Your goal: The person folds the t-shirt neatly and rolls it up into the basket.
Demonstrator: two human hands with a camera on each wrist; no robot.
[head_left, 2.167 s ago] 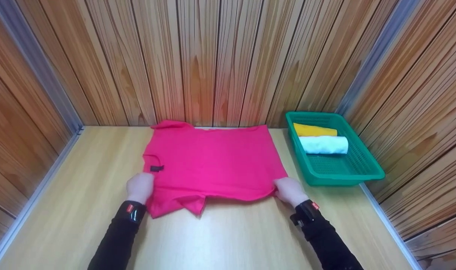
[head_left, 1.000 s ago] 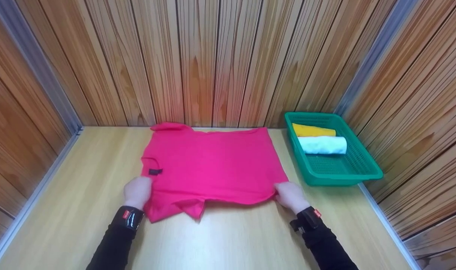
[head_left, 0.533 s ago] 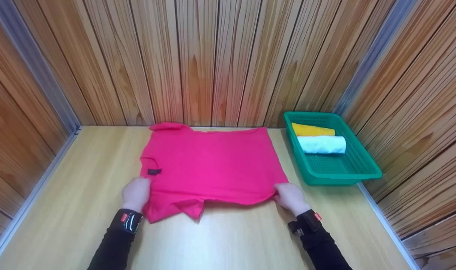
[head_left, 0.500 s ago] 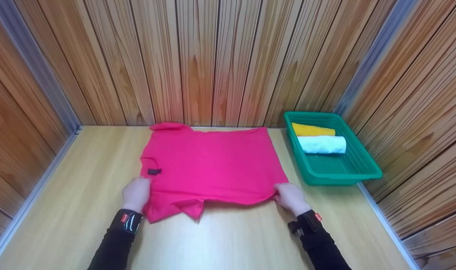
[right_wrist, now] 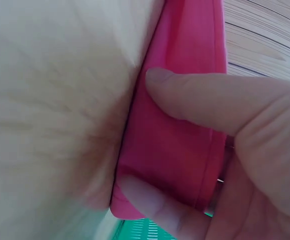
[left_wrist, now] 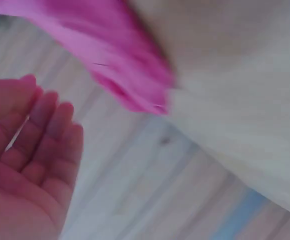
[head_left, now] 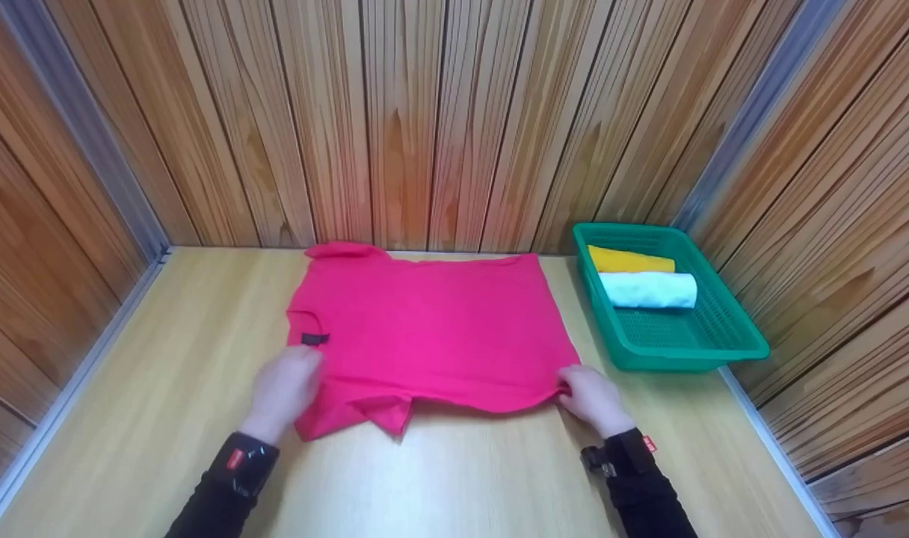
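A pink T-shirt [head_left: 439, 329] lies spread on the table, its collar with a dark label [head_left: 315, 339] to the left and its hem to the right. Over the collar side hovers my left hand [head_left: 284, 388]. In the left wrist view that hand [left_wrist: 30, 165] is loosely curled, holds nothing and is apart from the cloth [left_wrist: 115, 55]. My right hand [head_left: 595, 400] is at the near corner of the hem. The right wrist view has its thumb [right_wrist: 195, 97] lying on the hem [right_wrist: 172, 150], with other fingers partly hidden behind the cloth.
A green basket [head_left: 694, 357] stands at the back right, close to the hem. Inside lie a rolled white cloth [head_left: 649, 290] and a folded yellow cloth [head_left: 630, 259]. Wood-panelled walls [head_left: 439, 127] enclose the table [head_left: 454, 478] at the back and both sides.
My left hand has let go of the shirt's collar edge and risen slightly, to the right. My right hand stays at the hem corner. Earlier, the shirt was drawn slightly nearer.
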